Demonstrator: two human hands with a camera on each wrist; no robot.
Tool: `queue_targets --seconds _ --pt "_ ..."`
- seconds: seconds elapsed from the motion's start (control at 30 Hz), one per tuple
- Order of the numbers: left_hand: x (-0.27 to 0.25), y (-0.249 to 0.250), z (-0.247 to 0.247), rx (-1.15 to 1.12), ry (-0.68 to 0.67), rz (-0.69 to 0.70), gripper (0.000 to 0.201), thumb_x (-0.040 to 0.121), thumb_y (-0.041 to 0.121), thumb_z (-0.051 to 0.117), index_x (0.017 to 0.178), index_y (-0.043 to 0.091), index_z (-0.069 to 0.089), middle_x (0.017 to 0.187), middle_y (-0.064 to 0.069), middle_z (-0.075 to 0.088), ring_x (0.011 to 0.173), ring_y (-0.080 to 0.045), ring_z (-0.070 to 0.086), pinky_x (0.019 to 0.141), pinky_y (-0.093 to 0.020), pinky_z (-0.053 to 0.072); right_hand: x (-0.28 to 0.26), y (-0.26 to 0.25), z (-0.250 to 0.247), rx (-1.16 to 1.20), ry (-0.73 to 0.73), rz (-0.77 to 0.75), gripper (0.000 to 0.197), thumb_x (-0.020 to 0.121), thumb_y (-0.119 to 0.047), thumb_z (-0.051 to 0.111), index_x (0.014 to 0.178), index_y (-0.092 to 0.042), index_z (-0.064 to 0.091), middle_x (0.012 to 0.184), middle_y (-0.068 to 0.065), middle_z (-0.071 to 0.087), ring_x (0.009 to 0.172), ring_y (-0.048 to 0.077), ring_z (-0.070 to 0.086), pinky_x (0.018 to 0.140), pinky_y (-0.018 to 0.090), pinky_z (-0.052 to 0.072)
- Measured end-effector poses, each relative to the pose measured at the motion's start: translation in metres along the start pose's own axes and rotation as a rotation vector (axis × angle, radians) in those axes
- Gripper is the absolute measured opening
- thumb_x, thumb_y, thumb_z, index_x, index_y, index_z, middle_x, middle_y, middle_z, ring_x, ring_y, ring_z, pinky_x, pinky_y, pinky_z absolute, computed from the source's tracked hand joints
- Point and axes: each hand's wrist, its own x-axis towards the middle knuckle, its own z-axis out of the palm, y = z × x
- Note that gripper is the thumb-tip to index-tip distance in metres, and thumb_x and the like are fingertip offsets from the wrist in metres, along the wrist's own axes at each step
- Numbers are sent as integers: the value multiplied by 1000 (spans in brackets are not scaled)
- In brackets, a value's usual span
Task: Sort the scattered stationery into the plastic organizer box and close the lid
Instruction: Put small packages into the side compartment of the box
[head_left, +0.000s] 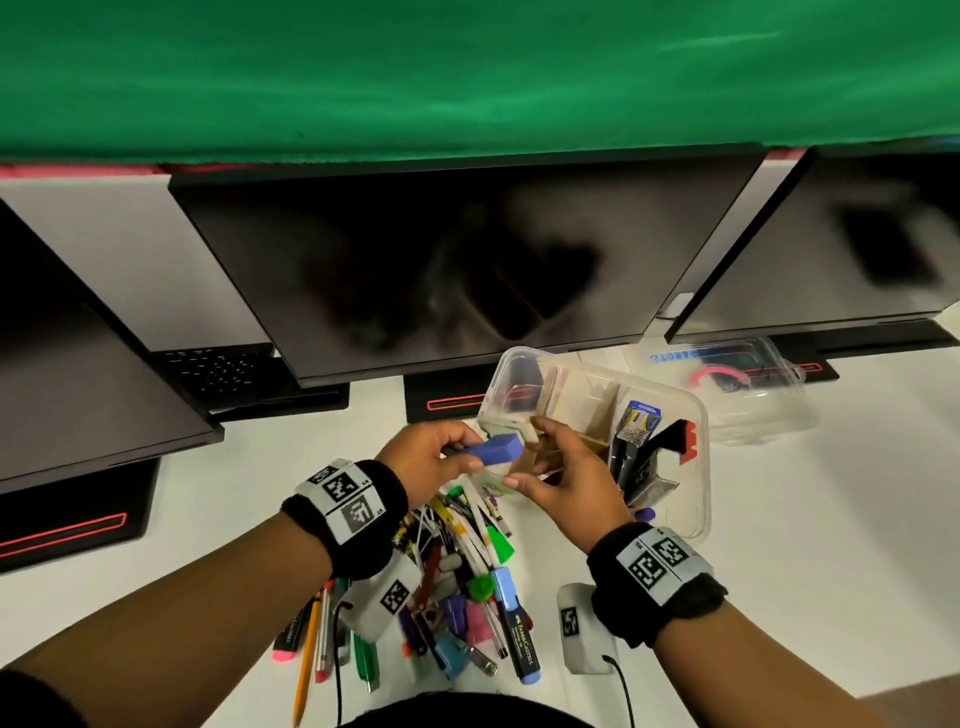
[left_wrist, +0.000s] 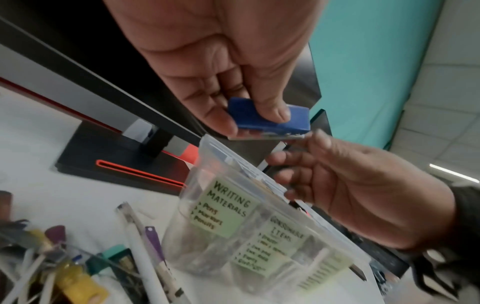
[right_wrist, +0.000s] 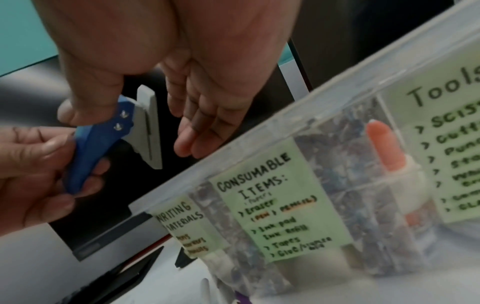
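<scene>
Head view looks down on a white tabletop (head_left: 810, 545) set against a row of dark monitors (head_left: 441, 260), their black bases edged with red strips, and a green backdrop (head_left: 467, 67) hanging behind them. A loose heap of pens and markers (head_left: 462, 587) lies on the tabletop between the two forearms, both wearing black wristbands with printed tags. Just past the heap stands the clear organizer box (head_left: 675, 415), open, its far-right compartment already holding some dark items; its lid (head_left: 748, 395) lies apart, behind it to the right, by a monitor base. Green labels on the box front read "Writing Materials", "Consumable Items" and "Tools". Above the box's near-left corner the left hand (head_left: 431, 457) has its grip curled round a small blue stapler (head_left: 496, 451), thumb on top and fingers beneath. The right hand (head_left: 566, 478) meets it from the other side: from the right wrist its thumb presses on the stapler's blue body near the metal end, while its other fingers hang loosely straight, free of the tool. Motion blur softens the monitors' reflections.
</scene>
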Motion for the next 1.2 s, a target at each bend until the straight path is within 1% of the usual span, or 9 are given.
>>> queue_targets --seconds 0.13,0.23,0.4,0.5,0.63,0.8,1.03,1.1,1.2 --pt "0 4 7 -12 -47 29 28 85 15 65 75 42 61 75 15 63 70 -2 55 75 -20 44 -1 -4 0 136 16 -38 44 78 -11 73 102 -41 52 73 -5 65 68 12 61 70 20 52" --pt "1 10 11 -50 -43 52 23 82 15 67 79 38 65 79 11 66 75 -7 58 77 -20 46 -2 -7 -6 196 30 -40 42 77 -9 74 102 -37 54 80 7 70 72 15 65 74 24 56" --pt "8 15 15 65 -5 87 19 80 19 71 99 23 70 95 7 65 91 -12 59 90 -28 49 2 -18 -35 204 55 -32 30 74 -9 76 85 -31 60 74 -8 69 71 7 65 70 19 56" --pt "17 5 5 450 -98 159 29 84 30 65 112 26 65 117 10 61 115 -9 47 103 -25 37 13 -20 -75 76 152 25 25 73 -15 77 81 -30 60 80 0 70 75 18 66 71 28 56" --pt "22 -4 3 633 -204 253 30 89 32 58 117 24 65 121 11 64 126 -10 40 106 -20 29 35 -14 -123 -266 164 137 24 72 -5 75 81 -18 56 81 9 67 69 25 64 60 27 50" --pt "25 -3 4 696 -197 262 29 93 31 51 118 25 65 124 12 63 137 -5 29 111 -21 25 57 5 -123 -718 -44 261 11 70 -11 71 75 -9 62 72 5 57 64 21 52 49 21 34" --pt "29 -5 5 698 -235 231 28 94 29 51 117 25 65 127 11 62 141 -5 25 114 -25 26 94 21 -103 -848 -341 443 17 76 -19 72 83 -6 63 78 9 62 74 23 59 54 23 44" --pt "29 -6 5 692 -232 220 28 94 28 51 118 25 64 128 12 61 141 -4 25 114 -25 27 104 29 -102 -823 -385 490 22 77 -19 71 93 -4 67 85 12 70 78 25 66 71 30 56" --pt "30 -7 6 679 -248 210 28 95 27 49 118 25 64 129 12 60 142 -3 23 113 -24 26 113 38 -100 -766 -439 552 21 79 -16 68 95 -4 68 94 17 72 87 29 70 88 39 56"
